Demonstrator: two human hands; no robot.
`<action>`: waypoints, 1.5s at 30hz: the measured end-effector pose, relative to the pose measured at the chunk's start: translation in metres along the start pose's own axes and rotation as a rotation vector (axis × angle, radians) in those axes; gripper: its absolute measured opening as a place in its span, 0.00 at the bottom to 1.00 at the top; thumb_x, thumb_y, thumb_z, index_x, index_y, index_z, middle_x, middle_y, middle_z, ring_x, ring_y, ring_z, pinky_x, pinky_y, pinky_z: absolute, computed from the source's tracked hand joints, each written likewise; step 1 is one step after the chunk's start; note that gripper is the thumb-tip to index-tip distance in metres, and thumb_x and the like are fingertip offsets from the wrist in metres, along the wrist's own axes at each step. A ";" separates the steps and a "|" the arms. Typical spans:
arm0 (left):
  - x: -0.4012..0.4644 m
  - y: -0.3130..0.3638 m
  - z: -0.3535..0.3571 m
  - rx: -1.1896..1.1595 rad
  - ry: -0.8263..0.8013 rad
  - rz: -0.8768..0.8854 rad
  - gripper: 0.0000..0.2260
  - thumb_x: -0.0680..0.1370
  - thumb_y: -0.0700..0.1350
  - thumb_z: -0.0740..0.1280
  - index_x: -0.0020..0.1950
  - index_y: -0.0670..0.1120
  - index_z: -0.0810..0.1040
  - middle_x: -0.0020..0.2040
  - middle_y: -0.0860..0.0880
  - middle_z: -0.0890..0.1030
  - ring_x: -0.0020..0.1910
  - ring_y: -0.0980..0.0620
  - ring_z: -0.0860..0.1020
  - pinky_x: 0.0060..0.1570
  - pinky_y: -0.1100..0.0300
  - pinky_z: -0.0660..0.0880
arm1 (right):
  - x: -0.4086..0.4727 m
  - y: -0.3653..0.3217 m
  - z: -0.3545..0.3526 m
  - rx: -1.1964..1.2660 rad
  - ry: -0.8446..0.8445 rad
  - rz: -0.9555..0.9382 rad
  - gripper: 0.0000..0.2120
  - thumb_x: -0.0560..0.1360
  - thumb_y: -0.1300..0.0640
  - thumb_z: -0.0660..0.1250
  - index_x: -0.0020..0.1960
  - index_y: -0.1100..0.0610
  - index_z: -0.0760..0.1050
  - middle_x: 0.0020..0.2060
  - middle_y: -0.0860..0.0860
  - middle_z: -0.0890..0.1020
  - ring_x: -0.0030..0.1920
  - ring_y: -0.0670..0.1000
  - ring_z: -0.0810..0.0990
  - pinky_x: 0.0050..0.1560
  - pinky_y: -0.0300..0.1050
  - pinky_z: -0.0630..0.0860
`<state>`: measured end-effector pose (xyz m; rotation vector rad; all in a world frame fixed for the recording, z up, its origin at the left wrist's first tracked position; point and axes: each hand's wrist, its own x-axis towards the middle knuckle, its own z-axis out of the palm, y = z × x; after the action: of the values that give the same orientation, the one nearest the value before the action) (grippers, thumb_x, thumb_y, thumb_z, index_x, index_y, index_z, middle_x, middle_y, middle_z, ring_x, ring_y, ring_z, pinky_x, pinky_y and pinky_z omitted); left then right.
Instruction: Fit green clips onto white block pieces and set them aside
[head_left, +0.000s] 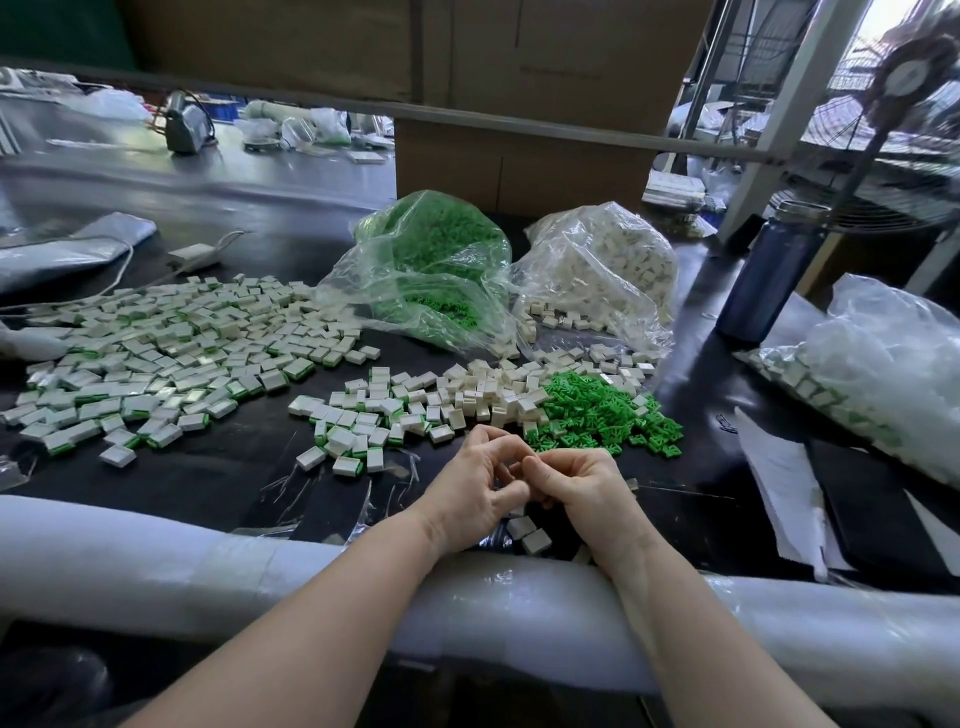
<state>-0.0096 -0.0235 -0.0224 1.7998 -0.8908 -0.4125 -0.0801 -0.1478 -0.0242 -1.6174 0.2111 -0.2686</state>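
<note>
Two hands, the left hand (475, 480) and right hand (576, 480), are being curled together fingertip to fingertip; whatever is being pinched is hidden. Fitting is judged under way. Next, finished pieces (156, 358) are being joined, supplied by loose green clips (597, 410) and white blocks (467, 389).

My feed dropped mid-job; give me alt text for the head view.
Left hand and right hand meet fingertip to fingertip over the black table, their grip hiding whatever they hold. Beyond them lie loose green clips and white blocks, with finished pieces spread to the left.
</note>
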 end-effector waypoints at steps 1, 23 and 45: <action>0.000 -0.001 0.000 -0.002 -0.002 0.000 0.09 0.74 0.33 0.64 0.44 0.48 0.75 0.55 0.45 0.68 0.42 0.52 0.71 0.44 0.64 0.73 | 0.000 0.000 0.000 0.005 0.001 0.003 0.09 0.74 0.63 0.67 0.43 0.68 0.81 0.34 0.63 0.79 0.36 0.57 0.74 0.38 0.47 0.71; 0.001 -0.006 0.001 -0.024 -0.015 0.006 0.13 0.74 0.35 0.64 0.41 0.54 0.74 0.51 0.51 0.68 0.40 0.54 0.71 0.41 0.64 0.73 | 0.002 0.002 0.000 0.031 0.022 0.017 0.09 0.74 0.64 0.66 0.39 0.68 0.81 0.24 0.52 0.78 0.25 0.46 0.74 0.28 0.37 0.71; 0.002 -0.005 -0.001 0.107 0.147 -0.025 0.03 0.75 0.40 0.69 0.48 0.43 0.80 0.50 0.47 0.74 0.45 0.46 0.76 0.51 0.56 0.76 | 0.001 0.002 0.000 -0.125 0.148 -0.050 0.04 0.73 0.67 0.68 0.40 0.62 0.77 0.34 0.56 0.81 0.34 0.50 0.80 0.34 0.39 0.77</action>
<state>-0.0061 -0.0232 -0.0263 1.9144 -0.8013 -0.2478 -0.0788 -0.1481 -0.0261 -1.7299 0.3061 -0.4218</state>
